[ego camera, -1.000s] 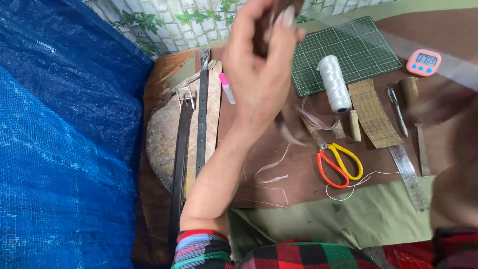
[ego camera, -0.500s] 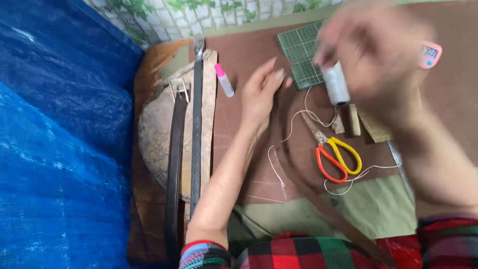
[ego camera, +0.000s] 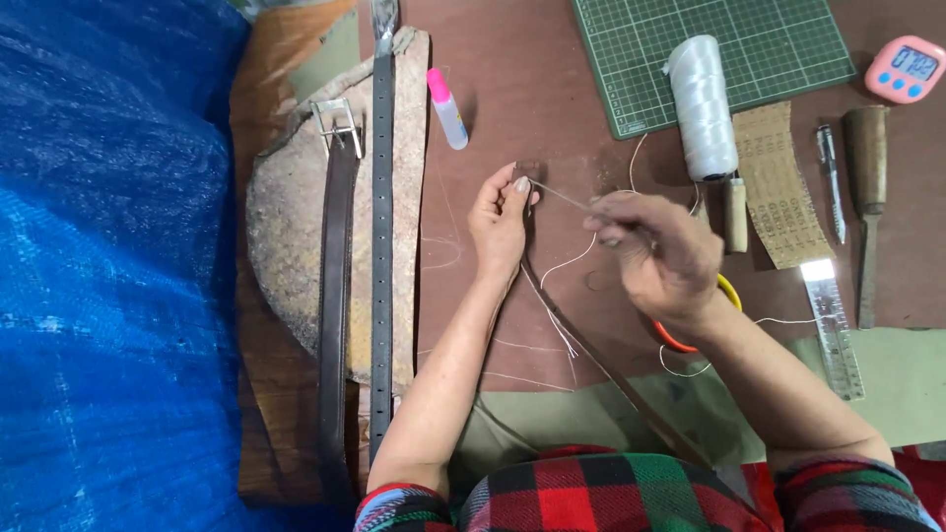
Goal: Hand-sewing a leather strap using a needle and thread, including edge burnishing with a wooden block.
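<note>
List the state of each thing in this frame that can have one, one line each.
left hand: grip pinched on leather strap end
right hand: grip pinched on thread
leather strap: flat, stitched
glue bottle: capped, lying down
thread spool: lying, wound
belts: laid out straight

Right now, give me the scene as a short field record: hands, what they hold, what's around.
left hand: fingers pinch the end of a thin brown leather strap
right hand: fingers pinch a thread pulled taut from the strap end
right of the hands: white thread spool, green cutting mat, metal ruler, pink timer
left of the hands: two belts on a stone slab, glue bottle
under right hand: scissors, mostly hidden
</note>
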